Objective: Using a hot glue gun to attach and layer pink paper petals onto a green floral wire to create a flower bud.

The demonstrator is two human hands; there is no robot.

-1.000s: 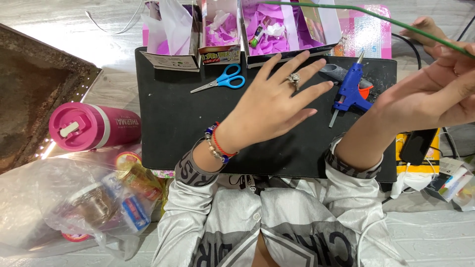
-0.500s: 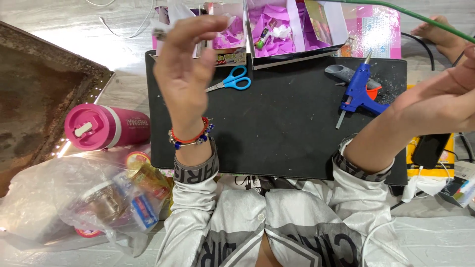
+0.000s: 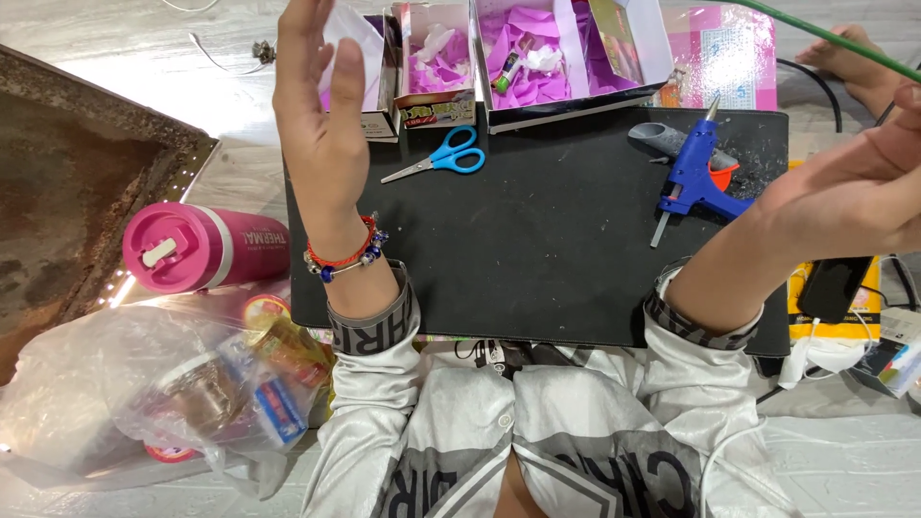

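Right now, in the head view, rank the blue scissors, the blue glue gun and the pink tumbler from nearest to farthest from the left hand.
From the left hand, raised open:
1. Blue scissors, just to its right on the black mat.
2. Pink tumbler, lower left, lying beside the mat.
3. Blue glue gun, far right of the mat.

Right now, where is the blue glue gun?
In the head view, the blue glue gun lies on the black mat's right side, just past the right hand, beyond the scissors.

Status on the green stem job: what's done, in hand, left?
Done: black work mat laid out, open boxes of purple paper behind it. In hand: right hand has a grip on the thin green stem; left hand is raised, empty. Left: blue glue gun and blue-handled scissors lie untouched; no paper on the stem.
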